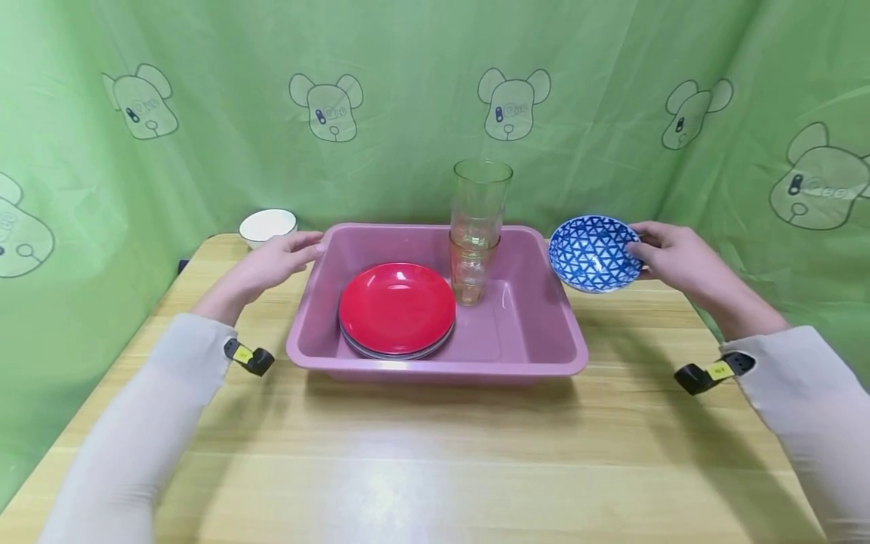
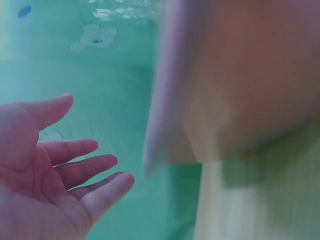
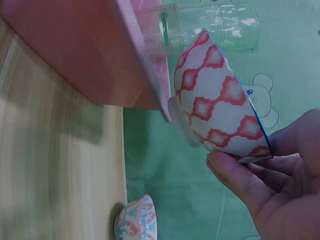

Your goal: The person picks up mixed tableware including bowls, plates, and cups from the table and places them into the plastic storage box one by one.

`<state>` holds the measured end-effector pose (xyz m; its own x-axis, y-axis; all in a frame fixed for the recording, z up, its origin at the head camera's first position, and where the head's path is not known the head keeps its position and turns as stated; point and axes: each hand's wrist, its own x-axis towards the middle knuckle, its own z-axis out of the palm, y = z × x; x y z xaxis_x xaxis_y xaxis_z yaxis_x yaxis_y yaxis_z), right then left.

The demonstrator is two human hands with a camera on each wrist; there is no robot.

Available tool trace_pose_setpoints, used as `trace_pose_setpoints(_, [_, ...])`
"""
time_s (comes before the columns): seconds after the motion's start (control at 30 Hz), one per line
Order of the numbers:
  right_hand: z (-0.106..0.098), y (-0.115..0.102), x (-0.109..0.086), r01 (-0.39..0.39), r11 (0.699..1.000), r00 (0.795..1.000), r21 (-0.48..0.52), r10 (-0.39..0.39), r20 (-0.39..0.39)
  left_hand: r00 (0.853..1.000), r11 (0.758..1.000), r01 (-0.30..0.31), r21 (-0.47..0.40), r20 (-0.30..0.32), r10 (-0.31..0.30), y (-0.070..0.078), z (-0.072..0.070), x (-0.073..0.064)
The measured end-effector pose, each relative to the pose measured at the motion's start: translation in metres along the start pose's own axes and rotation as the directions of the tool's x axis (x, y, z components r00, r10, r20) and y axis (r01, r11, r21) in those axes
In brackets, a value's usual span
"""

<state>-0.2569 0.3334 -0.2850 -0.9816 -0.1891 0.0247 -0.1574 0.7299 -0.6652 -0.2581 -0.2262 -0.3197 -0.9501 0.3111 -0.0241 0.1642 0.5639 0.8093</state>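
Observation:
My right hand pinches the rim of a bowl and holds it tilted in the air beside the tub's right rim. Blue triangles cover its inside; red diamonds on white mark its outer side in the right wrist view. My left hand, fingers spread and holding nothing, is by the left rim of a pink plastic tub. In the left wrist view its fingers stand apart from the tub. A red plate tops a stack inside the tub. Stacked clear tumblers stand beside the plates.
A white bowl sits at the table's back left, behind my left hand. In the right wrist view another patterned bowl rests near the table edge. Green curtain hangs behind the wooden table.

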Motion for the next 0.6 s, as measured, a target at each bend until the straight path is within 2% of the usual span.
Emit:
trace_pose_setpoints(0.13, [0.003,-0.011,0.003,0.0,1.0,1.0,0.007,0.0,0.007,1.0,0.999,-0.021,0.042,-0.003,0.021,0.017,0.002,0.004])
trace_pose_setpoints(0.6, [0.018,-0.042,0.012,0.017,0.993,0.996,0.12,-0.027,0.082,0.997,0.998,-0.057,-0.033,0.048,0.059,0.064,0.025,0.024])
